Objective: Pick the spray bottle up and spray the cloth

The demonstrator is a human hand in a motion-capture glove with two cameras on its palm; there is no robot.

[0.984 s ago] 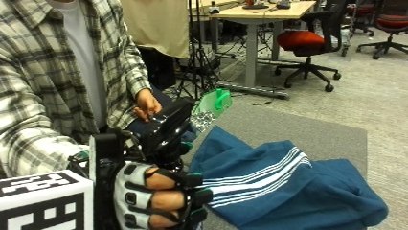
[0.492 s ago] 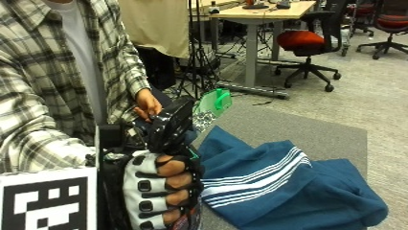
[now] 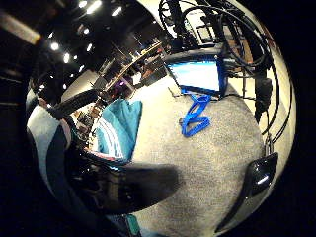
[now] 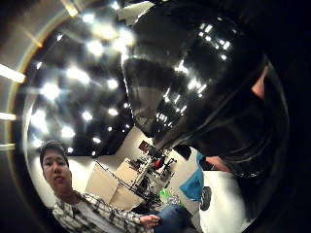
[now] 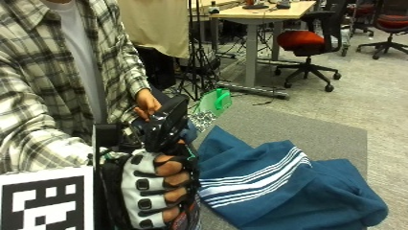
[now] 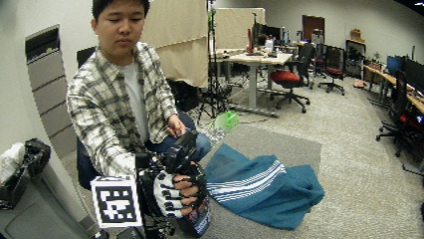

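One spray bottle [image 5: 175,143] is gripped upright in the gloved right hand [image 5: 156,189], fingers curled round it. Its black head tilts toward the cloth [image 5: 280,187], lying just beside and below.

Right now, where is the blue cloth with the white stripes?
In the outside view the blue cloth lies on the grey table, beside the gloved right hand, which grips a dark bottle.

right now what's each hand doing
Gloved right hand: grips the spray bottle.
Bare left hand: rests on the bottle's top; grip cannot be told.
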